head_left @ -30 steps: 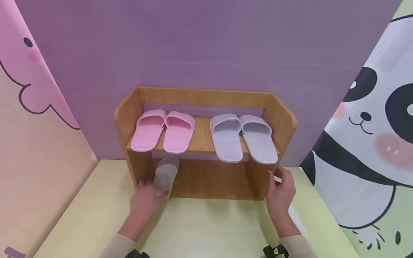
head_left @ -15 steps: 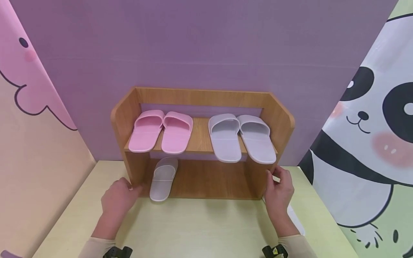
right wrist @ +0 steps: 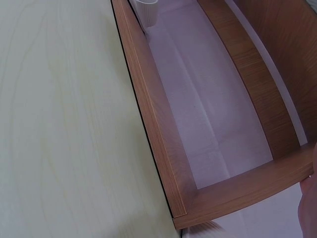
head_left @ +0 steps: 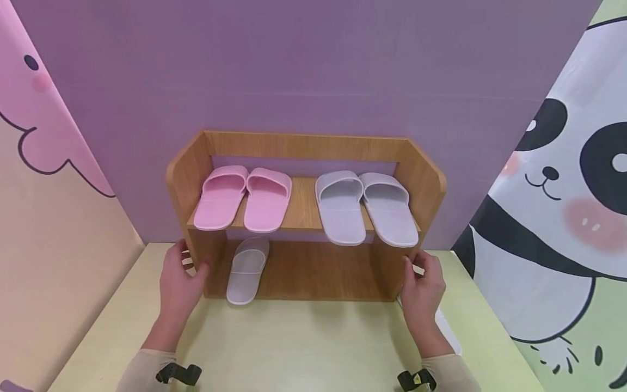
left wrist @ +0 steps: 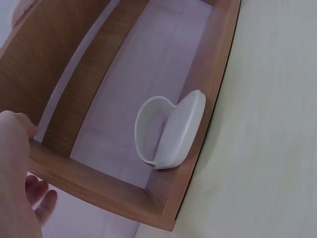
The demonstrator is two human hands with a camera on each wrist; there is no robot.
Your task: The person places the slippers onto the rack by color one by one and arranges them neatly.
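Note:
A small wooden shoe rack [head_left: 303,148] with two shelves stands against the back wall. My left hand [head_left: 178,283] grips its left side panel, thumb on the inner side and fingers outside. On the right side panel my right hand [head_left: 424,288] holds in the same manner. One white slipper [head_left: 245,275] lies at the left of the lower shelf, toe inward, close to my left thumb. The upper shelf bears a pair of pink slippers [head_left: 222,198] on the left and a pair of pale grey-lilac slippers [head_left: 342,212] on the right, heels jutting over the edge.
A flat white thing [head_left: 448,332] lies on the pale table [head_left: 303,348] beside my right wrist, mostly hidden by the arm. Behind the rack rises a purple wall [head_left: 313,65]. A printed panda panel [head_left: 553,228] borders the right side.
My left hand has let go of the white slipper on the lower shelf, moved left, and taken hold of the rack's left side panel. The right hand has stayed on the right panel.

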